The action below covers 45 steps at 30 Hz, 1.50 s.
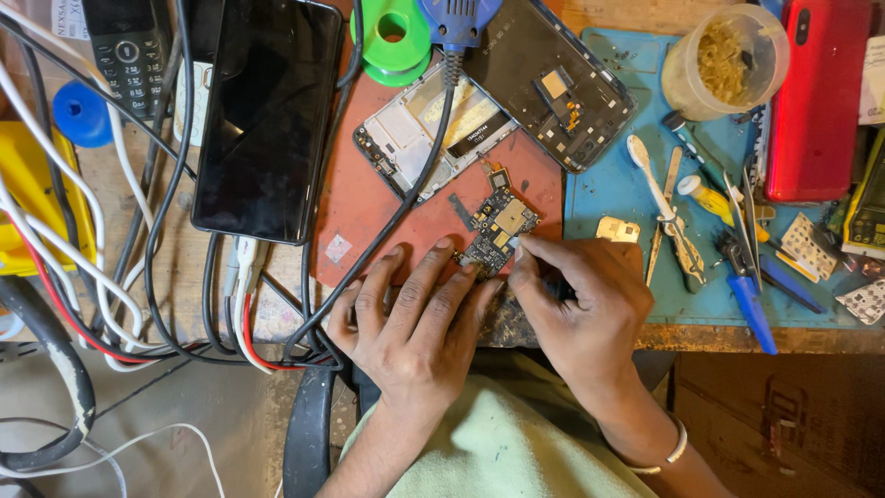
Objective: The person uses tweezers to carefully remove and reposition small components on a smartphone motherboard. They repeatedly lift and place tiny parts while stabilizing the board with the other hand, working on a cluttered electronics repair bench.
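Note:
A small phone circuit board (496,229) lies on a red mat (369,207) at the table's front edge. My left hand (410,309) rests flat with its fingertips pressing the board's near-left edge. My right hand (576,300) is curled, its thumb and forefinger pinched at the board's right edge; whether a thin tool is in the pinch is hidden. Behind the board lie an opened phone frame (433,129) and a dark phone back housing (553,78).
A black smartphone (267,115) lies on tangled cables (138,277) at left. A blue mat (636,198) at right holds a toothbrush (650,180), tweezers, screwdrivers, a plastic cup (724,60) and a red phone (816,97). A green tape roll (392,37) sits at the back.

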Available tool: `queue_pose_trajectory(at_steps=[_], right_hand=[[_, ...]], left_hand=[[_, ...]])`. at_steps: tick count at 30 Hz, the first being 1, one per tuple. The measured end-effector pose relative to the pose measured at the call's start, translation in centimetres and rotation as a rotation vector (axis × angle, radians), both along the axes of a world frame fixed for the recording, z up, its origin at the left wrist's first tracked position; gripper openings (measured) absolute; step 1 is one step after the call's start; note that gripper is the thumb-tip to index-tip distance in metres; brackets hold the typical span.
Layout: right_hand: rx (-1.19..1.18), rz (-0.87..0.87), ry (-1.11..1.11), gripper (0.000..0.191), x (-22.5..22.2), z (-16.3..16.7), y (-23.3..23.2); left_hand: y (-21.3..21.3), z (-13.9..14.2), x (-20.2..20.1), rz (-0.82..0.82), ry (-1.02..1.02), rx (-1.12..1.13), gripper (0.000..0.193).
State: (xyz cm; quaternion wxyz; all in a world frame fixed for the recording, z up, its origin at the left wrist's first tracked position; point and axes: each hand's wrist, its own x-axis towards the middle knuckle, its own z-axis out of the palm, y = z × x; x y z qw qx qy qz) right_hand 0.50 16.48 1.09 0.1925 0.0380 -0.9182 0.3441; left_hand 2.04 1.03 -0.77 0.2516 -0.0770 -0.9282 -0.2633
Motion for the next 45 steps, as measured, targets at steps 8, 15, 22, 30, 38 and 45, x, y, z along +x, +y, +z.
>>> queue_pose_trajectory(at_steps=[8, 15, 22, 30, 38, 45], right_hand=[[-0.048, -0.022, -0.008, 0.017, -0.11, 0.01, -0.07], [0.028, 0.0, 0.017, 0.018, -0.17, 0.04, 0.0], [-0.02, 0.004, -0.017, 0.018, -0.16, -0.02, 0.11], [0.004, 0.012, 0.012, 0.018, -0.1, -0.02, 0.04], [0.032, 0.014, 0.004, 0.02, -0.08, 0.04, 0.11], [0.015, 0.018, 0.007, 0.019, -0.07, 0.01, 0.11]], left_hand=[[0.08, -0.13, -0.01, 0.01, 0.009, 0.006, 0.026], [0.03, -0.12, 0.02, 0.011, -0.007, 0.007, 0.028], [-0.01, -0.13, 0.04, 0.018, -0.002, 0.0, 0.027], [-0.01, -0.15, 0.01, 0.015, 0.002, 0.001, 0.027], [0.13, -0.31, -0.02, 0.019, 0.003, 0.004, 0.027], [0.0, -0.13, 0.12, 0.013, -0.013, -0.002, 0.027]])
